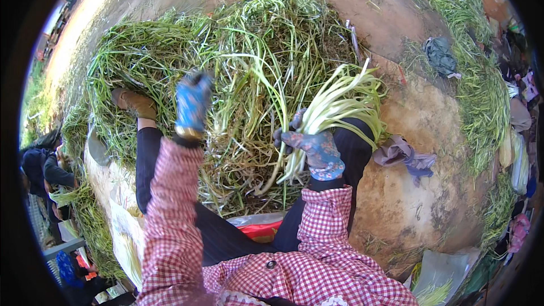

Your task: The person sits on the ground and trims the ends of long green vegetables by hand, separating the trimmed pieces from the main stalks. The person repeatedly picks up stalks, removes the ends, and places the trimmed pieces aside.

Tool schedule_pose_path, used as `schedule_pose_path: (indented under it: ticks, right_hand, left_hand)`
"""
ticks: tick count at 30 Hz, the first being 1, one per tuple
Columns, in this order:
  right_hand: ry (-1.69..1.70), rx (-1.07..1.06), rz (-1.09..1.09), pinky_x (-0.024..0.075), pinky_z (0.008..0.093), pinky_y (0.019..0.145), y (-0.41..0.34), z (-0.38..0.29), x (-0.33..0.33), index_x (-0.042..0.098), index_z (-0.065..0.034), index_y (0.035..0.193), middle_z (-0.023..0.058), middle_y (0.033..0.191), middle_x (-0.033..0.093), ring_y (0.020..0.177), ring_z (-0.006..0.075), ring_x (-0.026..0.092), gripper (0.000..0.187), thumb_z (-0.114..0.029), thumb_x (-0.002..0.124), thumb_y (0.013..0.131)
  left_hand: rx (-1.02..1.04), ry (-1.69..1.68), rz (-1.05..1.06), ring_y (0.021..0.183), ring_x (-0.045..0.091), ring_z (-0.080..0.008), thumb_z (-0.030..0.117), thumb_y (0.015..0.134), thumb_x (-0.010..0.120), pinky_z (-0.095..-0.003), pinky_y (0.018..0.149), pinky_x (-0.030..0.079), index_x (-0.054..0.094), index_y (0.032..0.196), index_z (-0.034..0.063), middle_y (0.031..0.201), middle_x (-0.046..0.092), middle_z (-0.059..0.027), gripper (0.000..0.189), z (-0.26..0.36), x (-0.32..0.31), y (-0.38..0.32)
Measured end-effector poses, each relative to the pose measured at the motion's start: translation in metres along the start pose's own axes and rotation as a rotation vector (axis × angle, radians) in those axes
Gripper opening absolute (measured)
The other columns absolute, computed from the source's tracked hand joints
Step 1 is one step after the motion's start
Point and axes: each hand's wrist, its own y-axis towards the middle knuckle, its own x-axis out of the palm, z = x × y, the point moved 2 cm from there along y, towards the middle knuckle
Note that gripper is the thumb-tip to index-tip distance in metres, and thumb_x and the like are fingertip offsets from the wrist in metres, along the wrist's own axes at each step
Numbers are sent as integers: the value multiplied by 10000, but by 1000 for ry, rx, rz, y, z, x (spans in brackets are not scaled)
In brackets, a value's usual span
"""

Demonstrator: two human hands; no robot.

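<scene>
My right hand (314, 146), in a blue flowered glove with grey fingers, is closed around a bundle of pale green leafy stalks (335, 106). Their leafy ends hang over my right knee. One longer plant (278, 97) with a brownish lower end passes at the fingers of the same hand, apart from the bundle. My left hand (193, 102), also gloved in blue, is raised over the heap to the left and blurred; its fingers cannot be made out clearly. Between my legs and beyond lies a large heap of green leafy plants and brown trimmings (255, 51).
Purple-grey cloth (395, 155) lies right of my knee, and a dark green plastic bag (440, 56) farther off. More cut greens (480, 106) line the right side. A red and clear plastic bag (259, 227) is beneath my legs. At far left, people (46, 174) are near other greens.
</scene>
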Motion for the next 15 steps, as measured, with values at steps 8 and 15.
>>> schedule_pose_path:
  ticks: [8,15]
  right_hand:
    - [-625,-133,228,473,245,674,4,9,-14,548,-32,940,33,874,565,756,127,553,292,3,731,716]
    - [-523,-185,337,496,260,603,9,9,-21,529,-36,908,38,782,586,697,157,610,266,57,694,721]
  left_hand:
    - [-613,-1144,-286,713,593,-99,99,858,624,-239,650,478,625,1070,9,880,657,-26,230,27,103,-132]
    - [-375,-767,39,738,499,-76,80,910,530,-230,656,417,578,996,-15,871,613,-31,137,24,112,-141]
